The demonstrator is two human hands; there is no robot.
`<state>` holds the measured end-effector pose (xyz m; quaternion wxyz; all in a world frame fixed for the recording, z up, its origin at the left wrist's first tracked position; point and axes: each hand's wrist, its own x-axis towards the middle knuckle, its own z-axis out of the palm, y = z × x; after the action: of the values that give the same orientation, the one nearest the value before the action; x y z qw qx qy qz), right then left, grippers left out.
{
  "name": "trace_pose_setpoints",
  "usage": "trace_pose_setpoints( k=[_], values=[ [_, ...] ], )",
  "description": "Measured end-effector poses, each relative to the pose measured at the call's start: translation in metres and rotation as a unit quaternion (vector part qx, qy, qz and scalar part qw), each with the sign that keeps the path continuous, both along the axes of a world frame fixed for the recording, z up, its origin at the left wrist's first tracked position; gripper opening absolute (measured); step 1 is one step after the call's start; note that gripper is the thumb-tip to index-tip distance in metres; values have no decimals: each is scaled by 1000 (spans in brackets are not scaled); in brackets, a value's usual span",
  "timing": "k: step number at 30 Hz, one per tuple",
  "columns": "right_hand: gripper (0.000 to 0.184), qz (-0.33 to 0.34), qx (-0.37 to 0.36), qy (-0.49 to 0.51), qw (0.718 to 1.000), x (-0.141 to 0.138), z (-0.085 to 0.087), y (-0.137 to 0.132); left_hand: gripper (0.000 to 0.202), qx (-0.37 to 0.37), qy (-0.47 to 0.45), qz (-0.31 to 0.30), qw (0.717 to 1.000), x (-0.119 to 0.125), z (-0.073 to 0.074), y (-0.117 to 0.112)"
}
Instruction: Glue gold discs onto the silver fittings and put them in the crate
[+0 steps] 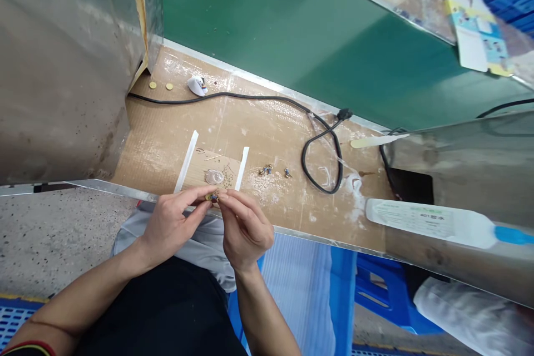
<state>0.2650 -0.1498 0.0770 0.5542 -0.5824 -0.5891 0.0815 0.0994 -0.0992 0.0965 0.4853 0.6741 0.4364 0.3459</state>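
Close to the near edge of the bench, my left hand [169, 225] and my right hand [247, 228] meet over a tiny gold and blue piece [212, 197]. Thumb and forefinger of each hand pinch it, and the fingertips hide part of its shape. Just beyond my fingers lies a small clear dish [214, 177] on a cardboard patch [195, 169]. Tiny dark bits [228, 177] are scattered beside the dish, with a thin stick [214, 157] behind it. Similar small gold and blue pieces [266, 170] rest on the cardboard to the right.
White tape strips [186, 161] flank the patch. A black cable [250, 97] loops across the cardboard-covered bench [271, 128]. A white bottle with a blue tip [434, 222] lies at right. Metal panels [62, 78] close both sides, and a green belt [258, 22] runs behind.
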Motion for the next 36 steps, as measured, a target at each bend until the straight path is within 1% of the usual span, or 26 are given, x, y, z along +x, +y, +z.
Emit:
trace_pose_setpoints(
  k=[7, 11, 18, 23, 31, 36],
  values=[
    [54, 3, 25, -52, 998, 3, -1, -4, 34, 26, 23, -10, 999, 0, 6, -1],
    [54, 4, 31, -61, 998, 4, -2, -6, 37, 31, 39, -5, 999, 0, 8, -2],
    [55, 10, 48, -87, 995, 3, -7, -11, 29, 36, 42, 8, 998, 2, 12, -2],
    [55, -2, 60, -103, 993, 3, -12, -15, 25, 39, 43, 25, 998, 5, 11, -4],
    [55, -2, 83, -124, 989, 3, -21, -16, 26, 24, 24, 39, 999, 10, 7, -7],
    [53, -3, 92, -137, 986, 3, -24, -17, 26, 28, 18, 42, 999, 12, 5, -8]
  ],
)
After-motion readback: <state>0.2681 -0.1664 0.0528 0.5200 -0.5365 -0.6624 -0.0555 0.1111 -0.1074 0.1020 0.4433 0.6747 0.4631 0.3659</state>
